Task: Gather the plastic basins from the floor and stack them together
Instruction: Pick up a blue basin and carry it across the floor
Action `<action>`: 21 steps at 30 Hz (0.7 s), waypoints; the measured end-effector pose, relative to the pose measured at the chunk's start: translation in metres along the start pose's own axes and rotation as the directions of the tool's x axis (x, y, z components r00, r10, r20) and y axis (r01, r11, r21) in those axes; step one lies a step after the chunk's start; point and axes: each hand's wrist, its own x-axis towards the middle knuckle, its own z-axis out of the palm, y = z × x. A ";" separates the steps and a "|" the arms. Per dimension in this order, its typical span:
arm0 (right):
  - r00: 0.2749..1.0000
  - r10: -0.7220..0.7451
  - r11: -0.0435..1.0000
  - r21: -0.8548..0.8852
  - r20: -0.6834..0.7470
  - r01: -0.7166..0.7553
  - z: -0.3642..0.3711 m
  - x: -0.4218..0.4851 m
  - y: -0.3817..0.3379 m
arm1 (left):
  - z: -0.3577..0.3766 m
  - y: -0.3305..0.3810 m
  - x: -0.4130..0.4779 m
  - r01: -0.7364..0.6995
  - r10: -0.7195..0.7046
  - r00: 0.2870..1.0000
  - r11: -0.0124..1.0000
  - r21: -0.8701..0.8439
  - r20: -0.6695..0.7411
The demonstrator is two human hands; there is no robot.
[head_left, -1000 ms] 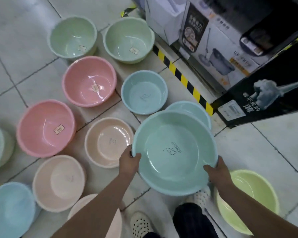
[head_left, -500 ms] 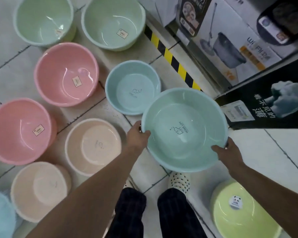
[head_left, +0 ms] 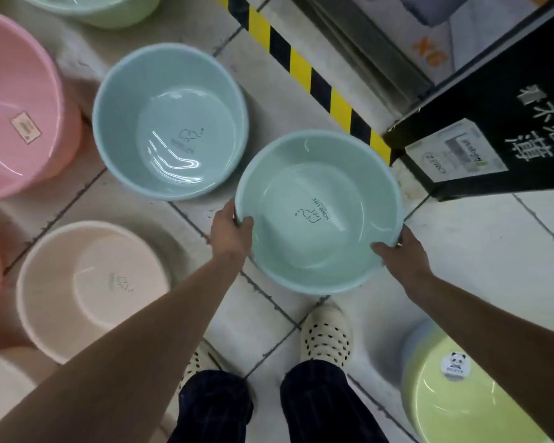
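Note:
I hold a teal basin [head_left: 317, 199] low over the tiled floor, with "HOME LIFE" printed inside. My left hand [head_left: 229, 233] grips its near-left rim and my right hand [head_left: 397, 254] grips its near-right rim. A second basin that was on the floor here is hidden under it; I cannot tell if they are nested. A pale blue basin [head_left: 170, 123] sits on the floor just left of it. Further left lie a pink basin [head_left: 13, 107] and a beige basin [head_left: 90, 289].
A black carton [head_left: 499, 129] stands right of the held basin, beside a yellow-black hazard strip [head_left: 304, 68] along a shelf base. A yellow-green basin [head_left: 461, 398] with a panda sticker sits at the lower right. My dotted slippers [head_left: 325, 337] are below the held basin.
The teal basin has gone down and forward in both hands, over the spot where another teal basin lay. The camera has tilted down and moved closer to the floor.

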 end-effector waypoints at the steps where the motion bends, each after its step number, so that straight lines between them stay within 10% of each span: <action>1: 1.000 -0.002 1.000 0.005 -0.008 0.002 0.006 0.003 0.003 | 0.003 -0.004 0.004 0.007 -0.007 1.000 1.000 -0.008 0.002; 21: 0.999 0.014 0.993 0.116 0.045 -0.019 -0.037 -0.106 -0.102 | -0.116 0.065 -0.052 0.023 -0.012 0.998 0.982 -0.187 0.061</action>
